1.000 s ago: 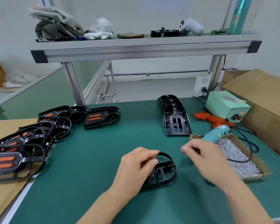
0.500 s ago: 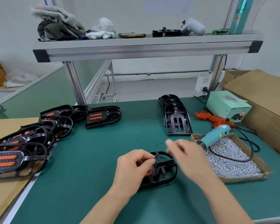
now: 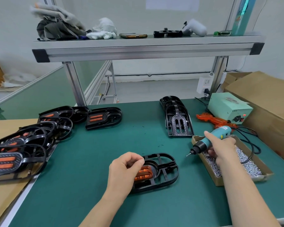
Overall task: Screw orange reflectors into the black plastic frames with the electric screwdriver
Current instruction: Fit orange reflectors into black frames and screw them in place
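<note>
- Finished frames (image 3: 18, 149): pile at the left edge of the table (image 3: 88, 161), orange inserts in, judged done
- Bare frames (image 3: 177, 118): stack at back right, left to do
- Box of screws (image 3: 217, 180): at right, under the right forearm
- Frame in work (image 3: 167, 171): flat, centre front; no driven screw visible
- Screwdriver (image 3: 220, 133): gripped by right hand (image 3: 221, 148) over the box, bit aimed towards that frame, apart from it
- Reflector (image 3: 144, 173): seated in that frame, partly under left hand (image 3: 123, 169)
- Screw (image 3: 143, 159): tiny glint pinched between left thumb and forefinger, as I read it
</note>
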